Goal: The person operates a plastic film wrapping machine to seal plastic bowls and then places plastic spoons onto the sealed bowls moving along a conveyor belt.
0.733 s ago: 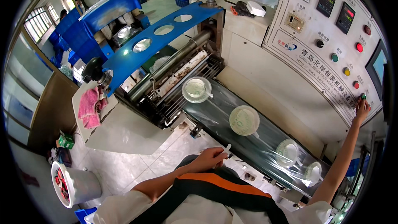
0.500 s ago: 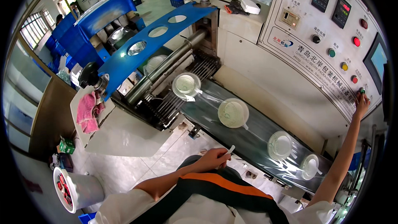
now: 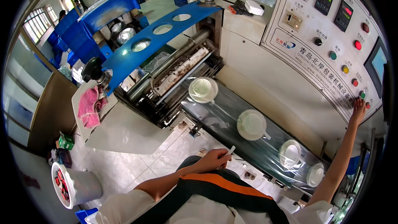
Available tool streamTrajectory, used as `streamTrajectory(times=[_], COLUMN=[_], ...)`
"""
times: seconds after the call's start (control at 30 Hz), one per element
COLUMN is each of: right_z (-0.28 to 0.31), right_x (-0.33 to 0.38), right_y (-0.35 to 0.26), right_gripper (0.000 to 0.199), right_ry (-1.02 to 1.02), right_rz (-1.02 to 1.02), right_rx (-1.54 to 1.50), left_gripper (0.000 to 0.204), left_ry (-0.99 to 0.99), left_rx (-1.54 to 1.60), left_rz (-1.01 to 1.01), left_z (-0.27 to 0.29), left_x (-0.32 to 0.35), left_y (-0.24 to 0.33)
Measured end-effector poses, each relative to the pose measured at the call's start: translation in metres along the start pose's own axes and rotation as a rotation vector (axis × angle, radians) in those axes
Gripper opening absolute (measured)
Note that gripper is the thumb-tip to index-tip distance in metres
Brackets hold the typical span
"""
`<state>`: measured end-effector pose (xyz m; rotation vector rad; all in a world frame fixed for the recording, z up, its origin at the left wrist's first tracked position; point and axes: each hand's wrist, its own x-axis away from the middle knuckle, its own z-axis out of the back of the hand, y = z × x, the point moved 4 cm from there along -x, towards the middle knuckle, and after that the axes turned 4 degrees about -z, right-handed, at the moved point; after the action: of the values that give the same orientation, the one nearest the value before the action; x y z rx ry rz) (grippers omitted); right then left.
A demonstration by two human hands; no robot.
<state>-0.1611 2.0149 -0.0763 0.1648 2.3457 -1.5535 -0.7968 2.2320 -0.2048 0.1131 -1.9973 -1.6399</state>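
Since the earlier views, the round white lidded cups have ridden further right along the belt under their film, and the right hand stays up at the control panel while the left hand still rests low over the lap.

Largest in view, the cream-coloured packaging machine (image 3: 265,79) fills the far and right side, its slanted control panel (image 3: 323,54) set with coloured round buttons and small displays. To its left, a long blue metal plate with round holes (image 3: 161,33) slopes away toward the far left, above steel rollers (image 3: 178,66). A dark conveyor belt covered in clear plastic film (image 3: 232,116) runs from those rollers toward the near right.

Four cups lie on it: one just out of the rollers (image 3: 202,89), one at mid-belt (image 3: 251,124), and two close together at the near right end (image 3: 290,153) (image 3: 315,175). Judging by this, wrapping is well under way, with several cups through the film feed and none yet taken off the belt.

On the left, a pink cloth (image 3: 91,105) lies on a pale side table (image 3: 124,128), and a white bucket (image 3: 76,186) stands on the floor.

That right hand (image 3: 357,110) has its fingertips pressed against the panel near a green button. That left hand (image 3: 213,159) is curled around a small white stick-like piece (image 3: 230,150).
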Motion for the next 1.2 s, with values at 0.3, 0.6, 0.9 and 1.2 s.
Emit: streamTrajectory(times=[0.3, 0.6, 0.9, 1.2], right_z=[0.081, 0.103, 0.057, -0.097], right_x=[-0.058, -0.075, -0.018, 0.261], right_y=[-0.005, -0.023, -0.029, -0.050], right_gripper=[0.031, 0.030, 0.036, 0.028], right_ry=[0.208, 0.131, 0.248, -0.233], right_rz=[0.063, 0.007, -0.032, -0.193], right_rx=[0.090, 0.165, 0.072, 0.429], left_gripper=[0.022, 0.023, 0.023, 0.026], left_ry=[-0.006, -0.017, -0.041, -0.229], left_rx=[-0.026, -0.035, -0.005, -0.039], left_rz=[0.073, 0.066, 0.041, 0.084], left_z=[0.006, 0.007, 0.006, 0.005], left_x=[0.005, 0.003, -0.004, -0.010], left_y=[0.007, 0.006, 0.001, -0.005])
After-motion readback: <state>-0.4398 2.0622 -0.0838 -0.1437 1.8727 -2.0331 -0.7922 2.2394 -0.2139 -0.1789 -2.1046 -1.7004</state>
